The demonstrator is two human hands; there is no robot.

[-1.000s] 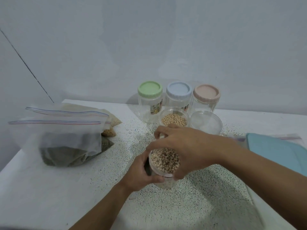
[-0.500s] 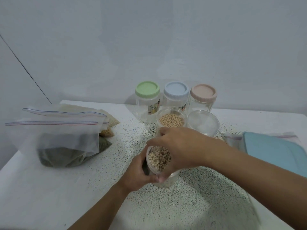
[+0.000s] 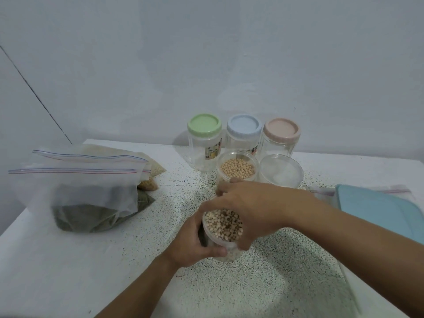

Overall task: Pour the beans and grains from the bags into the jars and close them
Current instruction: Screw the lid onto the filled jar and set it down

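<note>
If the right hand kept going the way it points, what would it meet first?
Probably the pile of zip bags at the left; the right hand, gripping the bean jar, points that way. Depth is unclear.

I see a white speckled counter (image 3: 68,271). At its left lie zip bags (image 3: 91,187), 1 holding green grain. Along the back stand 3 lidded jars (image 3: 243,143); just before them, a bean jar (image 3: 237,169) and a clear jar (image 3: 281,172). At right, a blue tray (image 3: 378,210) overlaps a flat bag (image 3: 400,192).
</note>
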